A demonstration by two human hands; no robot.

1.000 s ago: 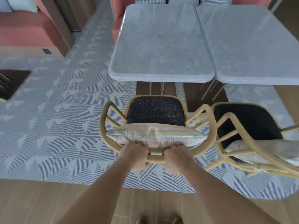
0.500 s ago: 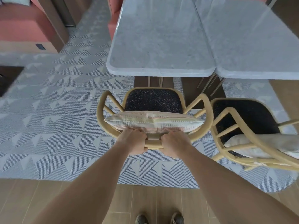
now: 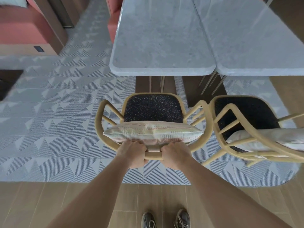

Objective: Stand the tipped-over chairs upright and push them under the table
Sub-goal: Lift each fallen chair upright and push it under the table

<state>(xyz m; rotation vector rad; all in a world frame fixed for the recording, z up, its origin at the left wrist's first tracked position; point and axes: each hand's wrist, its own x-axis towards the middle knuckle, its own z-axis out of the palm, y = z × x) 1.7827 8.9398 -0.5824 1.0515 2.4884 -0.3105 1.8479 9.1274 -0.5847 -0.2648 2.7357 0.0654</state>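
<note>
Two bare hands grip the curved top rail of a rattan chair (image 3: 153, 111) standing upright on a patterned grey rug (image 3: 54, 122), just short of a marble-look table (image 3: 161, 40). The left hand (image 3: 134, 154) and the right hand (image 3: 174, 155) sit close side by side at the middle of the rail, each closed in a fist around it, fingers wrapped under and knuckles up, with only a short stretch of rail showing between them. A striped cushion (image 3: 151, 132) leans against the chair back, its lower edge touching the tops of both hands. The chair's dark speckled seat faces the table, its front edge near the tabletop's near edge but not yet beneath it. A second chair (image 3: 243, 116) of the same make stands just beside it on the right, also upright, with a pale cushion (image 3: 269, 139) on it, its arm close to the first chair's arm. A second tabletop (image 3: 253, 35) adjoins the first. The person's shoes (image 3: 166, 219) rest on wooden flooring (image 3: 32, 203) behind the rug.
</note>
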